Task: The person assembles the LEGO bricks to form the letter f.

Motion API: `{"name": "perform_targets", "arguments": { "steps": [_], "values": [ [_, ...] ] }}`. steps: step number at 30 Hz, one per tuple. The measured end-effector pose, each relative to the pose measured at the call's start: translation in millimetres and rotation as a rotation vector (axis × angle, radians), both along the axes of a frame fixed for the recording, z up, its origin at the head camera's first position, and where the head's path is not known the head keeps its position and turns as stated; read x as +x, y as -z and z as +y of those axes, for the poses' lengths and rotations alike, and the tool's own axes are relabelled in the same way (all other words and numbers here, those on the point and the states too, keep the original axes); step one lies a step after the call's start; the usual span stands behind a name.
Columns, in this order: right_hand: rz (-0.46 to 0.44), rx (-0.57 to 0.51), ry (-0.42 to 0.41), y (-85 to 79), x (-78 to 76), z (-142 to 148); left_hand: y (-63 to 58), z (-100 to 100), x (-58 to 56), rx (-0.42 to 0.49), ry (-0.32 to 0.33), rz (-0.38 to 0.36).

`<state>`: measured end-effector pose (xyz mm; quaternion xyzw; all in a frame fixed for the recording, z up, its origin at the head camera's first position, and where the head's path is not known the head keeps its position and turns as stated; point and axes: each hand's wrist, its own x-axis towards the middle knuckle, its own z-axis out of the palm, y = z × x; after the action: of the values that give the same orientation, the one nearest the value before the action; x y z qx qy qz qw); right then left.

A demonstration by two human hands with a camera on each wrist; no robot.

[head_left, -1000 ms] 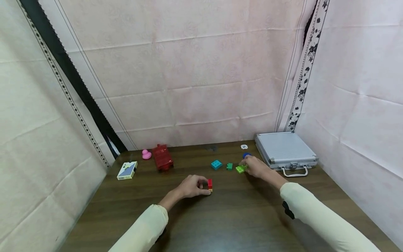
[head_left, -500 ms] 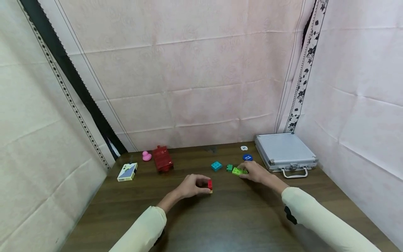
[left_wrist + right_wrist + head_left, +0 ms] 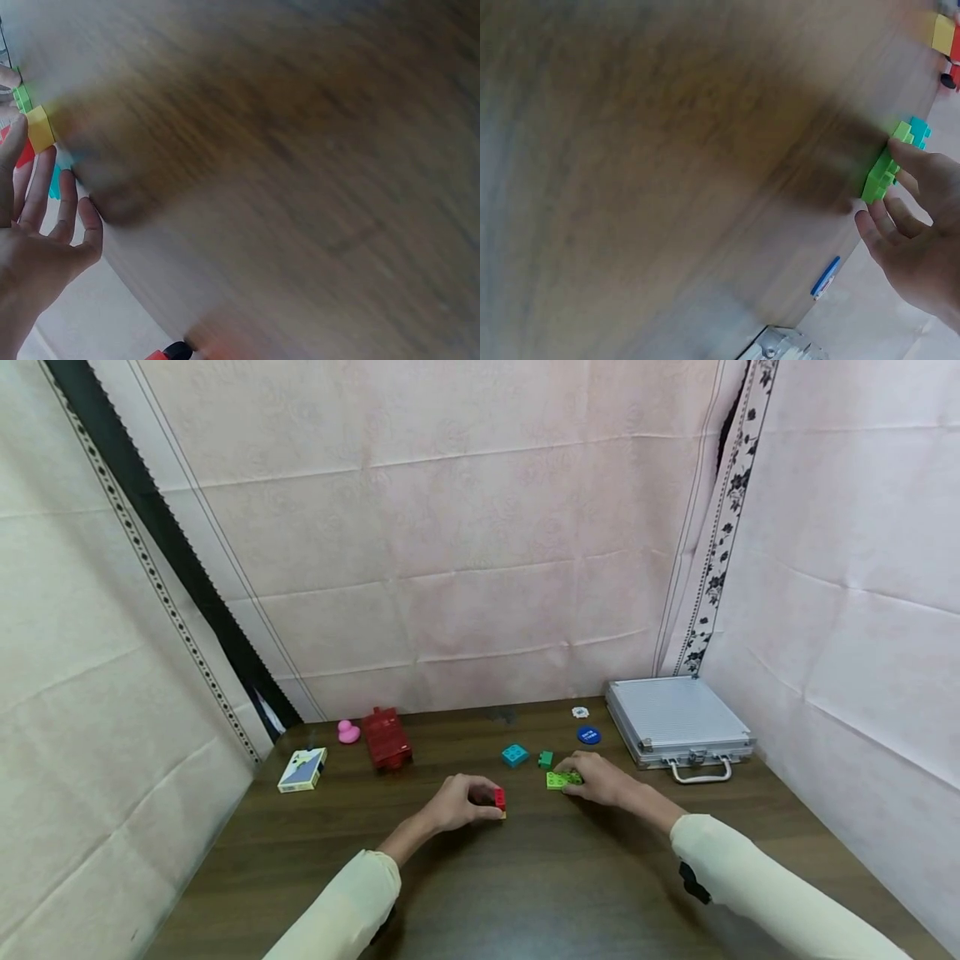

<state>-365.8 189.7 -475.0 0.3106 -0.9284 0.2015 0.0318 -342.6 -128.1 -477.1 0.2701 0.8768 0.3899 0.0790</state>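
Observation:
My left hand [image 3: 453, 803] pinches a red toy brick [image 3: 499, 797] between thumb and fingers, at the middle of the table. Under the red brick is a yellow brick [image 3: 40, 129], its side plain in the left wrist view. Across from it, my right hand [image 3: 598, 778] grips a long lime green brick [image 3: 556, 781] by its sides, low over the wood, the fingers hiding its right end. Just behind lie a small dark green brick [image 3: 545, 760] and a teal brick [image 3: 514, 755], both with studs up.
A silver case [image 3: 678, 718] lies flat at the back right, handle forward. Beside it are a blue disc [image 3: 588, 735] and a white chip [image 3: 580, 712]. Back left hold a pink duck [image 3: 348, 732], a red toy vehicle [image 3: 387, 740] and a card box [image 3: 302, 770]. Cloth walls border the table.
My right hand has moved left and nearer with the lime green brick, which turned to lie sideways, uncovering the blue disc. The left hand has stayed almost in place on the red brick.

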Motion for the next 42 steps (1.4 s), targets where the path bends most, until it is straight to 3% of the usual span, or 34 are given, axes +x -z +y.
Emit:
{"name": "perform_targets", "arguments": {
  "steps": [6,11,18,27,42],
  "values": [
    [0.023,-0.046,-0.059,-4.5,5.4,-9,1.1,0,0.0,-0.006,-0.016,-0.017],
    [0.069,-0.096,-0.106,-18.2,10.0,-22,1.3,1,-1.7,-0.015,-0.019,0.0],
    [0.019,-0.121,-0.159,-35.7,22.4,-50,-2.1,0,-2.5,-0.021,-0.013,0.015],
    [-0.002,-0.064,-0.203,-33.7,29.5,-76,-1.5,1,-2.3,-0.027,-0.002,0.018],
    [0.041,-0.004,-0.207,-28.6,28.9,-87,-3.4,2,-2.0,-0.058,-0.024,0.002]
  ]
}}
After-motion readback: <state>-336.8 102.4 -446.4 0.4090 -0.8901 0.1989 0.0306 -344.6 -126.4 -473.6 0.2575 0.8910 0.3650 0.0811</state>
